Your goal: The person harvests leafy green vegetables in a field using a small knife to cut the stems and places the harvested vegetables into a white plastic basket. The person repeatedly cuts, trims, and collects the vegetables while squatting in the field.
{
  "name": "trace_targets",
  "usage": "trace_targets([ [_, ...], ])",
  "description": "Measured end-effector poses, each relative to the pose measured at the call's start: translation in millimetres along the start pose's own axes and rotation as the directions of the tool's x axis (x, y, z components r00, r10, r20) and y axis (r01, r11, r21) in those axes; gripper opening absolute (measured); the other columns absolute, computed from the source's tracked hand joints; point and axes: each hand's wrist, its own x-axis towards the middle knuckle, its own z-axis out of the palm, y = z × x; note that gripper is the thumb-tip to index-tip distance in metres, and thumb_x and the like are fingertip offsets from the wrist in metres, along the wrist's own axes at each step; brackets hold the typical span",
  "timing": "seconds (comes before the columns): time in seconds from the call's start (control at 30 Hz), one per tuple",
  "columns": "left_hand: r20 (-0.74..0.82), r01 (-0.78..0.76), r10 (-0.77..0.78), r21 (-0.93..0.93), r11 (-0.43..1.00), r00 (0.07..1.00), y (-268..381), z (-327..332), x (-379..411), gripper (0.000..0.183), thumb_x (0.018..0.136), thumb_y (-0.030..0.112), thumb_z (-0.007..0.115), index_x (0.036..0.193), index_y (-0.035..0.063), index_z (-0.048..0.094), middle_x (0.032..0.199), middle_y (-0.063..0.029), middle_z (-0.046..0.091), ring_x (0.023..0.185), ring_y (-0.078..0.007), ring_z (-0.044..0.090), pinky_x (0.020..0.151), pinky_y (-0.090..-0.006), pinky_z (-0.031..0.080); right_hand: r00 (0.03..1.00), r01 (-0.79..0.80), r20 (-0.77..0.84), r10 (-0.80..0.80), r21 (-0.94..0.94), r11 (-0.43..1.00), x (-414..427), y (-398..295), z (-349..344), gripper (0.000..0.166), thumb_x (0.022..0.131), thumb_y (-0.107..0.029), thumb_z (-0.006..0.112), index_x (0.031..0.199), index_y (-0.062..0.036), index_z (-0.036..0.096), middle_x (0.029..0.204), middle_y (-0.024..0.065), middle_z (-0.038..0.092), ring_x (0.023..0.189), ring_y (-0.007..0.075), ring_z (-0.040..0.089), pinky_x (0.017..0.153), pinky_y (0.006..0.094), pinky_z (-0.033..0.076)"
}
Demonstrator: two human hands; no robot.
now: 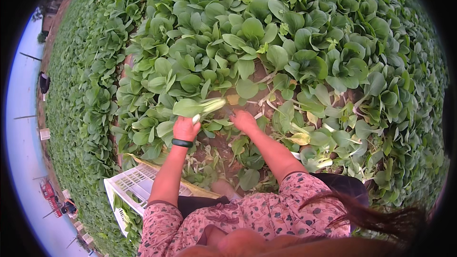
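Observation:
My left hand (186, 128), with a dark bangle at its wrist, is closed on a bok choy plant (200, 107). Its leaves point left and its pale stem base points right. Just right of that base, my right hand (242, 119) is low over the soil, closed around something whose grey, blurred blade-like end (229, 110) shows by the fingers. Most of that object is hidden. Cut leaves and a yellowed leaf (300, 138) lie on the ground to the right of my right hand.
A white plastic crate (134, 182) holding bok choy stands at my left, with a yellow edge beside it. Dense rows of bok choy (214, 14) grow ahead and on both sides. Far left are two people, a red vehicle (50, 196) and several pale crates.

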Motion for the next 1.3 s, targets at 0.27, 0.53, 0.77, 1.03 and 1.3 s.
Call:
trace_targets([
  [0.27,-0.234,-0.373,0.359,-0.015,0.928,0.904,12,-26,-29,0.041,0.067,0.019,0.073,0.104,0.0091,0.057,0.083,-0.0145,0.058,0.067,-0.0338,0.056,0.058,-0.0437,0.046,0.961,-0.262,0.272,-0.046,0.952,0.156,-22,-21,-28,0.044,0.086,-0.032,0.06,0.125,-0.0135,0.05,0.105,0.0104,0.06,0.04,0.0121,0.047,0.035,0.0257,0.041],
  [0.53,-0.128,-0.577,0.575,0.023,0.817,0.808,30,-76,-69,0.053,0.058,0.014,0.075,0.107,0.0082,0.056,0.075,-0.0114,0.057,0.061,-0.032,0.054,0.054,-0.0428,0.043,0.906,-0.398,0.401,-0.134,0.916,0.051,-53,-21,-21,0.036,0.085,-0.038,0.062,0.114,-0.0179,0.053,0.093,0.0058,0.059,0.048,0.0118,0.048,0.039,0.027,0.041],
  [0.77,-0.129,-0.443,0.429,-0.101,0.891,0.894,62,-60,-98,0.052,0.064,0.017,0.072,0.113,0.0099,0.053,0.069,-0.0127,0.057,0.062,-0.0325,0.056,0.058,-0.0423,0.046,0.821,-0.569,0.569,-0.045,0.822,0.0,-72,-8,-12,0.037,0.085,-0.047,0.06,0.11,-0.021,0.051,0.076,0.0042,0.06,0.052,0.0122,0.047,0.043,0.0245,0.04],
  [1.03,-0.113,-0.233,0.211,-0.246,0.941,0.971,86,-45,-117,0.05,0.069,0.019,0.07,0.115,0.0114,0.05,0.072,-0.0185,0.06,0.067,-0.0378,0.059,0.061,-0.045,0.048,0.808,-0.586,0.549,-0.215,0.785,-0.199,-56,-15,12,0.033,0.08,-0.047,0.065,0.1,-0.0237,0.054,0.075,0.0025,0.059,0.05,0.0108,0.048,0.041,0.0253,0.043],
  [1.3,-0.077,0.088,-0.133,-0.432,0.898,0.988,50,-34,-119,0.04,0.071,0.021,0.07,0.105,0.0041,0.056,0.093,-0.0194,0.061,0.085,-0.0383,0.059,0.075,-0.0421,0.048,0.834,-0.537,0.523,-0.176,0.842,-0.047,-46,-23,5,0.032,0.08,-0.027,0.07,0.104,-0.0239,0.05,0.071,-0.0026,0.054,0.047,0.0108,0.048,0.039,0.0253,0.041],
])
